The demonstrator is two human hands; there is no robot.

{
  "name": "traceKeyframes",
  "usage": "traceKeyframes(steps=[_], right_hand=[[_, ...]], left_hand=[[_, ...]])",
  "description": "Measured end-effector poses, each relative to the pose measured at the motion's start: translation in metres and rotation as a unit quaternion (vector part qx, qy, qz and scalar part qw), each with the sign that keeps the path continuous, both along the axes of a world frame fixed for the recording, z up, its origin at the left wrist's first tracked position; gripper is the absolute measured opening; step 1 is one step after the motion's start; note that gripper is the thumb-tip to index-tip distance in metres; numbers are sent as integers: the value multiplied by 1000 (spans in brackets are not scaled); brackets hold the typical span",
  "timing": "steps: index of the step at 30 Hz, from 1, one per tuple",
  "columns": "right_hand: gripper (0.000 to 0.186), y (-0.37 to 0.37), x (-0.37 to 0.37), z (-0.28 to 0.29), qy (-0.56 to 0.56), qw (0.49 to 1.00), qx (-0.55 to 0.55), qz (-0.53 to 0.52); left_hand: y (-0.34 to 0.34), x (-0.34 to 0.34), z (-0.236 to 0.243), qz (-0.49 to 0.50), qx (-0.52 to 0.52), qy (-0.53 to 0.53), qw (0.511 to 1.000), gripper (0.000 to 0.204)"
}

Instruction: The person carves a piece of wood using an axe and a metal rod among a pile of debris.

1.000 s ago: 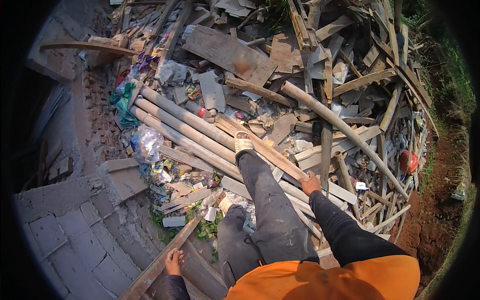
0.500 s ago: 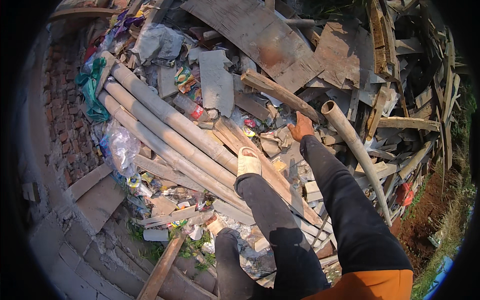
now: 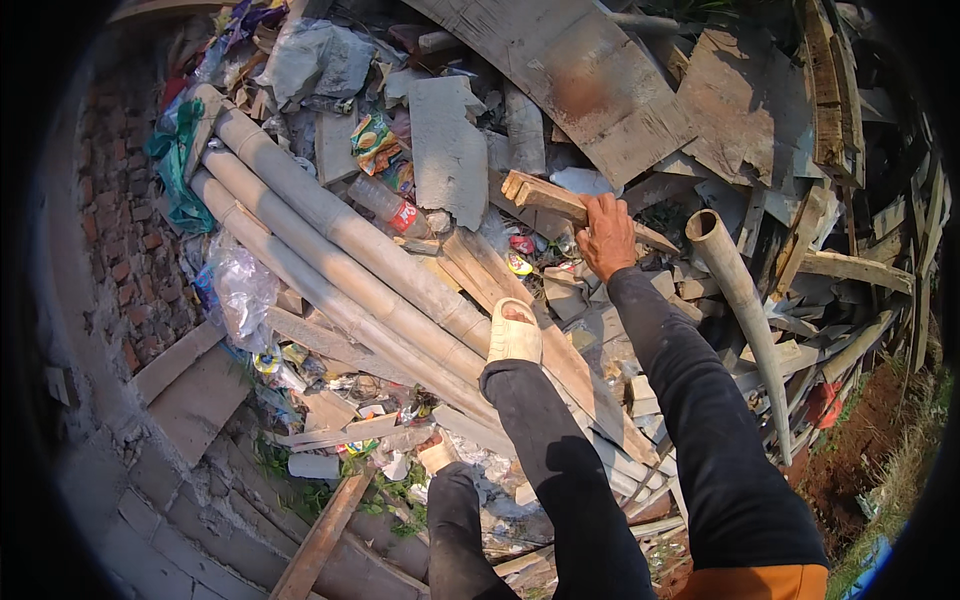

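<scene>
My right hand [image 3: 607, 238] is closed over a short wooden beam [image 3: 545, 196], with its fingers wrapped across the top edge. The beam slants from upper left to lower right among the rubble, its sawn end pointing left. A grey broken slab [image 3: 447, 150] lies to the left of it, and a large plywood sheet [image 3: 560, 85] above it. Right of my forearm, a hollow bamboo pole [image 3: 740, 295] stands at a slant. My left hand is out of the picture.
Several long bamboo poles [image 3: 340, 235] lie on the left, beside my sandalled foot [image 3: 515, 330]. A crushed plastic bottle [image 3: 385, 204], a clear plastic bag [image 3: 243, 278] and a green bag [image 3: 180, 165] are among the debris. A brick wall [image 3: 125, 240] borders the left; split boards [image 3: 835, 90] pile up at right.
My right hand has gone from beside the wooden beam to a grip on top of it. The beam has shifted, its right part now lower. The view has moved slightly.
</scene>
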State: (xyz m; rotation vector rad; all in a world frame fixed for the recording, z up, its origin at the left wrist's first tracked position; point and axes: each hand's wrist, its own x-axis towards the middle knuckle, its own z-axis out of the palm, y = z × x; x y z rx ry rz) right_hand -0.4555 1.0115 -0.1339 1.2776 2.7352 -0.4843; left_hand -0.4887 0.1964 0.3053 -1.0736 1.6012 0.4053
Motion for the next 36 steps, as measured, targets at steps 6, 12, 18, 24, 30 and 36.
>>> traceKeyframes(steps=[6,12,18,24,30,36], right_hand=[[73,-98,54,172,183,982,37,-37],[80,-225,84,348,282,948,78,-127],[74,-385,109,432,366,905,110,-186],[70,-485,170,499,442,845,123,-274],[50,-519,349,463,574,641,39,-508],[56,-631,503,482,627,450,-113,-626]], left_hand=[[-11,-32,-23,-76,90,93,989,43],[36,-73,-46,-189,203,163,947,30],[37,-103,-52,-397,364,289,792,37],[108,-76,12,-585,421,308,621,50],[153,24,15,-678,537,359,350,59],[168,206,61,-722,599,249,240,72]])
